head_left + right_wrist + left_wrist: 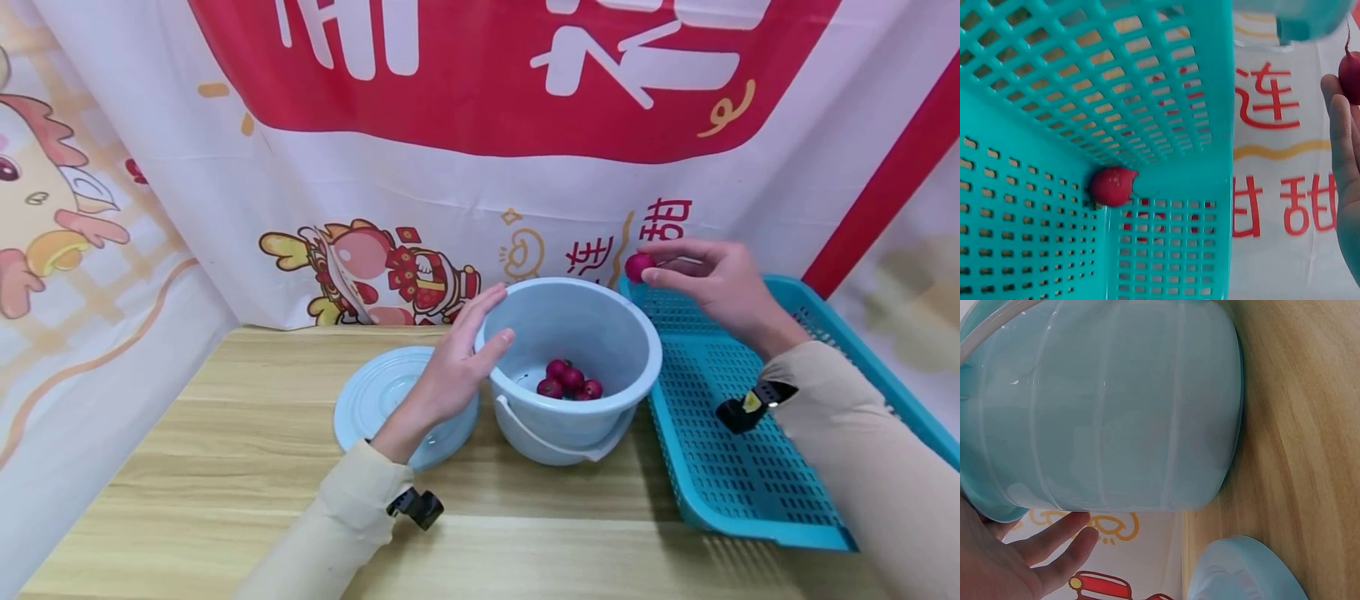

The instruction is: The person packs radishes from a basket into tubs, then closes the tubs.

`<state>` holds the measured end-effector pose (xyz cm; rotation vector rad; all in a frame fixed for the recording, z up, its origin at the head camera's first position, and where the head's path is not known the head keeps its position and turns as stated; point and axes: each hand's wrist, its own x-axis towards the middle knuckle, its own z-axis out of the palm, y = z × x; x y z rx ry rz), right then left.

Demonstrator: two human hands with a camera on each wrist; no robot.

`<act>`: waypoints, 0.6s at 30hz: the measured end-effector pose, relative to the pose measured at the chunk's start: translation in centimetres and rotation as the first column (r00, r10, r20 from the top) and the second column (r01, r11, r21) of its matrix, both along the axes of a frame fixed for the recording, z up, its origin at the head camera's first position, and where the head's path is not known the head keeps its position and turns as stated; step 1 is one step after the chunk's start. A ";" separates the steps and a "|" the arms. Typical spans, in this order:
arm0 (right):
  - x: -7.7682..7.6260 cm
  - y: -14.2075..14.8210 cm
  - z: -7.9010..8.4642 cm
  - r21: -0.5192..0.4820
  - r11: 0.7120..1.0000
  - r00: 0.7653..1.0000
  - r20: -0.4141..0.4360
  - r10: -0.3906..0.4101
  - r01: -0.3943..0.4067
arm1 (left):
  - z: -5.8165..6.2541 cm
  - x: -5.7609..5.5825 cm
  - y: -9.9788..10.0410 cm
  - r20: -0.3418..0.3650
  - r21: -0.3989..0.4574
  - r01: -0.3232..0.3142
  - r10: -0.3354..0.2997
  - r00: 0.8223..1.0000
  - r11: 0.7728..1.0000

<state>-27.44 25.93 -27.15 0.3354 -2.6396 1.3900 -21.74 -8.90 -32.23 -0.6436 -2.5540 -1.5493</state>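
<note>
My right hand (708,271) pinches a red radish (639,267) by the fingertips, above the basket's far-left corner. Its thin root tail shows on the radish (1351,76) in the right wrist view. My left hand (461,358) rests at the left rim of a light-blue bucket (573,429), fingers straight along the outside and thumb over the rim. In the left wrist view, the left hand's fingers (1063,547) lie beside the bucket wall. Several radishes (572,380) sit on the bucket's bottom. One more radish (1112,186) lies in the basket's corner, hidden from the head view.
A teal perforated basket (750,529) stands right of the bucket. Left of it, a round light-blue lid (375,396) lies on the wooden table (225,475), partly under my left hand. A printed cloth (450,183) hangs close behind. The bucket's handle (540,437) hangs down in front.
</note>
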 end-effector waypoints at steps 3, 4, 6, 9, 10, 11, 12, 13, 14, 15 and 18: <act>0.4 -0.9 0.1 -0.009 1.000 0.999 -0.036 0.027 -0.027 | 0.0 0.0 0.0 -0.001 0.000 0.001 -0.001 1.000 1.000; 0.6 -1.2 0.1 -0.012 0.999 0.998 -0.052 0.037 -0.038 | 0.0 0.0 0.0 -0.002 0.000 0.003 -0.003 1.000 1.000; 0.8 -1.8 0.1 -0.011 0.998 0.995 -0.081 0.061 -0.062 | 0.0 0.0 0.0 -0.005 0.002 0.006 -0.006 1.000 1.000; 1.0 -2.7 0.1 -0.008 0.994 0.987 -0.121 0.107 -0.108 | 0.0 0.0 0.0 -0.009 0.003 0.008 -0.007 1.000 1.000; 1.1 -3.0 0.1 -0.010 0.992 0.983 -0.132 0.125 -0.127 | 0.0 0.0 0.0 -0.008 0.003 0.007 -0.006 1.000 1.000; 1.1 -3.4 0.0 -0.011 0.989 0.980 -0.138 0.143 -0.146 | 0.0 0.0 0.0 -0.008 0.002 0.005 -0.005 1.000 1.000; 1.1 -3.6 0.0 -0.010 0.987 0.976 -0.144 0.160 -0.163 | 0.0 0.0 0.0 -0.008 0.001 0.004 -0.004 1.000 1.000; 1.2 -3.9 0.0 -0.008 0.984 0.973 -0.150 0.174 -0.178 | 0.0 0.0 0.0 -0.007 -0.001 0.003 -0.003 1.000 1.000; 1.2 -4.2 0.0 -0.011 0.982 0.971 -0.152 0.187 -0.191 | 0.0 0.0 0.0 -0.006 -0.001 0.002 -0.003 1.000 1.000; 1.2 -4.4 0.0 -0.010 0.980 0.969 -0.153 0.195 -0.199 | 0.0 0.0 0.0 -0.004 -0.002 0.002 -0.002 1.000 1.000; 1.4 -5.0 -0.1 0.005 0.979 0.969 -0.145 0.201 -0.202 | 0.0 0.1 -0.1 -0.001 0.000 0.004 -0.004 1.000 1.000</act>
